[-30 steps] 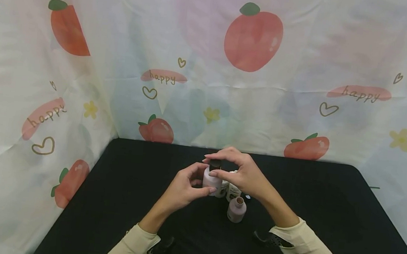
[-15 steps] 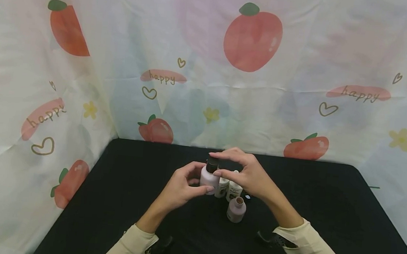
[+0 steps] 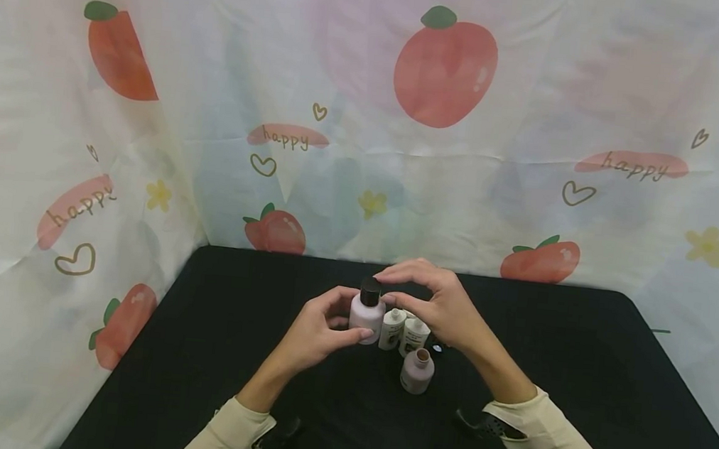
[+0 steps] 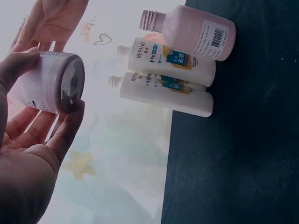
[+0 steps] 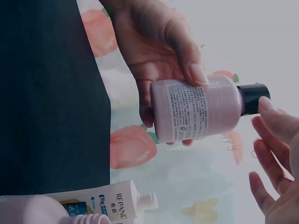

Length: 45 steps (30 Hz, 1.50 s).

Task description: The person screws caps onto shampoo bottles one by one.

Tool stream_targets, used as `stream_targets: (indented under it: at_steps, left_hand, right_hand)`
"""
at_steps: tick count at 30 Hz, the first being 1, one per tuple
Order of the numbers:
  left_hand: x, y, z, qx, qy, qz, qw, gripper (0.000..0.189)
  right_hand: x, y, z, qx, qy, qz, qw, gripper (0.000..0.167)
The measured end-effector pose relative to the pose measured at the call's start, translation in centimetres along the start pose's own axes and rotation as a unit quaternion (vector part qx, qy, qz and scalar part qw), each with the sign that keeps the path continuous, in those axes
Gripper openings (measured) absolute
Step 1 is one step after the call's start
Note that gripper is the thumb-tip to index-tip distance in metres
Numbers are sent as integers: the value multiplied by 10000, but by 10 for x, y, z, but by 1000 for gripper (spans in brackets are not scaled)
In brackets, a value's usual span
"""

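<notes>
A pale pink bottle [image 3: 365,319] stands upright in my left hand [image 3: 316,333], which grips its lower body between thumb and fingers. Its black cap [image 5: 254,98] sits on the neck. My right hand [image 3: 445,305] is beside the cap, the thumb tip right at the cap's side in the right wrist view while the other fingers are spread loosely away from it. A printed label faces the right wrist view. Just right of the held bottle is a second pink bottle [image 3: 418,374] with a bare threaded neck.
White tubes with green labels [image 4: 173,60] stand close together behind the uncapped pink bottle. A small dark shiny piece [image 3: 437,347] lies beside them. The black table [image 3: 251,286] ends at a fruit-printed cloth backdrop [image 3: 495,215].
The held bottle has shifted slightly left with my left hand. The right hand's fingers have drawn back from round the black cap, which now shows fully.
</notes>
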State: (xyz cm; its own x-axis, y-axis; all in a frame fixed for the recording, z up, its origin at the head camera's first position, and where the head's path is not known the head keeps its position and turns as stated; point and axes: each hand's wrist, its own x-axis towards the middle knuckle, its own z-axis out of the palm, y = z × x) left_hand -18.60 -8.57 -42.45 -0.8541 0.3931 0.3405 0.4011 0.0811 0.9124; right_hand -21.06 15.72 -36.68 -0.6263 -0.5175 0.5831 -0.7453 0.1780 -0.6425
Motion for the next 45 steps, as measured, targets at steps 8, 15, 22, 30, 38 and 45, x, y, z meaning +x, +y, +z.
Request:
stream_targets:
  at_steps: [8, 15, 22, 30, 38, 45]
  left_hand:
    - [0, 2, 4, -87, -128, 18, 9999, 52]
    - [2, 1, 5, -53, -147, 16, 9999, 53]
    - [2, 1, 8, -52, -143, 13, 9999, 53]
    - [1, 3, 10, -48, -197, 49, 9998, 51]
    - [-1, 2, 8, -8, -48, 17, 10000, 53]
    - [-1, 2, 6, -101, -15, 106, 9999, 53]
  right_hand:
    - [0, 0, 3, -63, 98, 90, 9999, 36]
    - [2, -2, 5, -135, -54, 164, 9998, 39]
    - [2, -3, 8, -38, -143, 253, 9996, 41]
    - [3, -3, 11, 174, -313, 215, 9991, 56]
    - [1, -2, 9, 234, -409, 69, 9989, 43]
    - [-2, 0, 6, 283, -381, 176, 9987, 45]
